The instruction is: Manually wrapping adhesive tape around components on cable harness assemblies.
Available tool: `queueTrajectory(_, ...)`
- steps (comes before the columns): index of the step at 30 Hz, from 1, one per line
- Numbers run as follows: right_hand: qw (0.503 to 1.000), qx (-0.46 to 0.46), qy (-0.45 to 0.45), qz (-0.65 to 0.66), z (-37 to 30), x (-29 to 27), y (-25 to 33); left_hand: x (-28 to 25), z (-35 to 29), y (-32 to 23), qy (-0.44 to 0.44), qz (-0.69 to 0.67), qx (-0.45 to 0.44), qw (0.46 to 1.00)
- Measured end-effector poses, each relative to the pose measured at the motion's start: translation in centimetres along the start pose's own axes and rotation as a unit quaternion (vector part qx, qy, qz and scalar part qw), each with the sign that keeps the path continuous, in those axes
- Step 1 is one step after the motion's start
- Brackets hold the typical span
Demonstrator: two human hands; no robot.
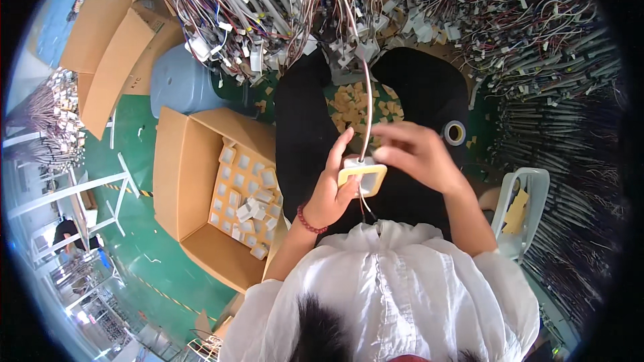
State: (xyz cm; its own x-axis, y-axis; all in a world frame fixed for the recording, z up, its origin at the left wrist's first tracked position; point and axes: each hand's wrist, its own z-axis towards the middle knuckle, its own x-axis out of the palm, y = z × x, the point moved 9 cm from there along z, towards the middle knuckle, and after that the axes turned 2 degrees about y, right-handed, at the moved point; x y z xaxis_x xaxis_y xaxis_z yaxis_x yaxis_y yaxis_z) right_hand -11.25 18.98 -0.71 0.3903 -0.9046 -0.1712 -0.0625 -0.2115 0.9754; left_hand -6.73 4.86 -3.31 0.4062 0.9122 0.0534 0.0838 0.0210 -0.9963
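My left hand (330,191) grips a small white square box (370,181) with a yellowish, frame-like border around its open face. A pale cable (369,110) runs from the box's top edge up to the hanging bundle, and thin wires show below the box. Just right of the cable is my right hand (422,154), slightly blurred, its thumb and fingers apart with nothing visible between them. Whether its fingertips touch the cable I cannot make out.
Left of my legs, an open cardboard box (201,181) holds rows of similar white-and-yellow pieces. Dense wire bundles (268,7) hang ahead and on the right. A tape roll (454,133) rests by my right thigh, near a pale plastic bin (534,194). A blue-grey stool (184,84) stands at left.
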Motion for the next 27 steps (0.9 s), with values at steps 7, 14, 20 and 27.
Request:
queueTrajectory(7, 0.994, -0.102, 0.048, -0.001, 1.6, 2.6, 2.8, -0.4, -0.2, -0.7, 0.017, 0.031, 0.0, 0.999)
queueTrajectory(14, 0.992, -0.073, -0.082, 0.063, 0.2, 1.8, 1.2, 0.7, -0.6, -0.5, -0.013, -0.117, -0.035, 0.992)
queueTrajectory(20, 0.982, -0.051, 0.104, 0.151, 1.5, 2.6, 0.8, 0.2, 0.6, -1.6, 0.055, -0.037, -0.034, 0.997)
queueTrajectory(27, 0.989, -0.123, -0.042, 0.076, 0.9, 1.4, 2.7, 0.6, 0.5, 0.0, -0.057, -0.189, -0.036, 0.98)
